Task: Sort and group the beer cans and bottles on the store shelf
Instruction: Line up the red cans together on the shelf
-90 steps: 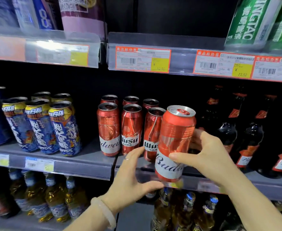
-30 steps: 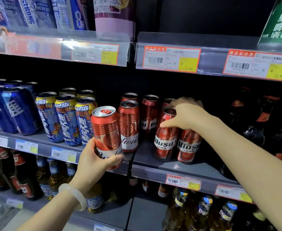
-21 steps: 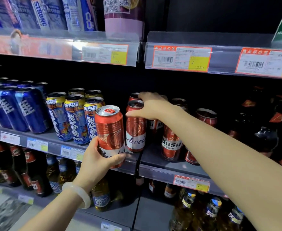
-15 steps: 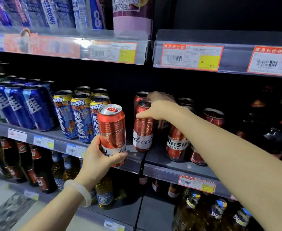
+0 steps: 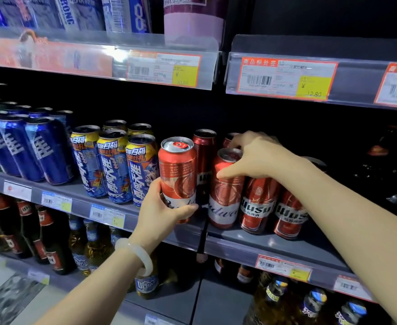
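Note:
My left hand (image 5: 161, 213) grips a red Budweiser can (image 5: 177, 170) by its lower half, holding it upright at the front edge of the middle shelf (image 5: 246, 245). My right hand (image 5: 255, 156) reaches over the red cans, thumb and fingers closed around the top of a second Budweiser can (image 5: 225, 198) standing on the shelf. A dark red Wusu can (image 5: 204, 156) stands behind, between the two. Two more Wusu cans (image 5: 258, 202) stand to the right, under my right forearm.
Blue-and-yellow cans (image 5: 114, 165) and dark blue cans (image 5: 45, 148) fill the shelf's left. Dark bottles (image 5: 380, 160) stand in shadow at the right. Bottles (image 5: 40, 231) line the lower shelf. The upper shelf edge (image 5: 286, 78) with price tags hangs close above.
My right hand has shifted from the back can down onto the front Budweiser can's top. The left hand has brought its can a little closer to that can. The view moved left.

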The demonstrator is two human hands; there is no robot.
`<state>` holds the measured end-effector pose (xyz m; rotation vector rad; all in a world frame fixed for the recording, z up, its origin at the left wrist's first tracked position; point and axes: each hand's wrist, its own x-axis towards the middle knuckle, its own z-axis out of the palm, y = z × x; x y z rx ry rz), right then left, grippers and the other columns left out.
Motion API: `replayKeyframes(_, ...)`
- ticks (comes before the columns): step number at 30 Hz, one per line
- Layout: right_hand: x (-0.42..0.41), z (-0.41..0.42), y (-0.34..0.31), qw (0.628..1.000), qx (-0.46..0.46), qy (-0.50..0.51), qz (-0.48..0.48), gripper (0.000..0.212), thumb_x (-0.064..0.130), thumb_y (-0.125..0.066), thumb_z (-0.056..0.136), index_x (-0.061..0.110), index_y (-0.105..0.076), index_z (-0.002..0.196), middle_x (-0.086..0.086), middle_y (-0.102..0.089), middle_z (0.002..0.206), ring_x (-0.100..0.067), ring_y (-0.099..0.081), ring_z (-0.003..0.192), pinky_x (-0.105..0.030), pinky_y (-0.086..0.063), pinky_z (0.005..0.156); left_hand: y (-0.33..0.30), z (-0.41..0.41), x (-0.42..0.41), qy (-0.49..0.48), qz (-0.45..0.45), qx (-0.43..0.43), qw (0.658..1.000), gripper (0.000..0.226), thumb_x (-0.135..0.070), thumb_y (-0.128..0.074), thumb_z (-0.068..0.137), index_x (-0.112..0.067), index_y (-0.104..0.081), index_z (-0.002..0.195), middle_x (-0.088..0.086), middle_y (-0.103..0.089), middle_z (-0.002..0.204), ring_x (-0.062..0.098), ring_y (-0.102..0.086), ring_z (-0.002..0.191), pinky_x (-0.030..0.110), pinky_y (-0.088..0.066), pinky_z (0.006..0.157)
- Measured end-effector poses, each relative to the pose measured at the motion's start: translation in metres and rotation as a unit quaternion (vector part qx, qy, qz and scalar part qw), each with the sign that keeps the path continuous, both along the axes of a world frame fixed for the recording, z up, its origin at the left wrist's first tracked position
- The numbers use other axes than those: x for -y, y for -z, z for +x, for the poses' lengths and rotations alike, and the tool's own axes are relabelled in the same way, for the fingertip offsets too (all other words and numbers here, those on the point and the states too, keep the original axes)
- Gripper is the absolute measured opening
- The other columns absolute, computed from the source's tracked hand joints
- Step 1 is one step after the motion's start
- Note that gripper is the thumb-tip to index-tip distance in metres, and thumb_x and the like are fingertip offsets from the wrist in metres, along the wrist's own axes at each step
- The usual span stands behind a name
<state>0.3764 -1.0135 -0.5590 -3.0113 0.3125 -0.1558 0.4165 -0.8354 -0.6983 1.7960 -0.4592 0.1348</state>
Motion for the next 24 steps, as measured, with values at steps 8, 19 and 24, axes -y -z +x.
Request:
replayKeyframes(8, 0.006, 0.004, 0.001, 1.000, -0.016, -0.011, 0.020, 0.069, 0.059, -0.073, 0.065, 0.021, -0.056, 0.120, -0.003, -0.061, 0.113, -0.024, -0.058, 0.098, -0.033, -0.051, 0.084, 0.011, 0.021, 0.015, 0.019, 0.009, -0.029, 0.999, 0.049, -0.016, -0.086, 0.062, -0.033, -0.052, 0.093, -0.002, -0.065, 0.099, 0.006, -0.063, 0.086, 0.014, -0.048, 0.066)
replayKeyframes(19, 0.015, 0.012, 0.007, 0.999, 0.008, -0.009, 0.043, 0.075, 0.060, -0.075, 0.062, 0.020, -0.055, 0.123, -0.001, -0.057, 0.129, -0.025, -0.056, 0.113, -0.039, -0.048, 0.094, 0.006, 0.034, 0.030, 0.070, 0.057, -0.099, 0.991, 0.068, -0.016, -0.086, 0.062, -0.019, -0.045, 0.117, -0.016, -0.058, 0.096, -0.005, -0.054, 0.085, 0.012, -0.040, 0.068)
replayKeyframes(24, 0.012, 0.015, 0.009, 1.000, -0.015, -0.004, -0.002, 0.085, 0.064, -0.072, 0.063, 0.022, -0.047, 0.133, -0.006, -0.046, 0.137, -0.029, -0.048, 0.123, -0.043, -0.041, 0.102, 0.005, 0.029, 0.031, 0.060, 0.105, -0.087, 0.989, 0.081, -0.015, -0.086, 0.063, -0.014, -0.037, 0.128, -0.006, -0.054, 0.108, 0.010, -0.053, 0.098, 0.024, -0.039, 0.083)
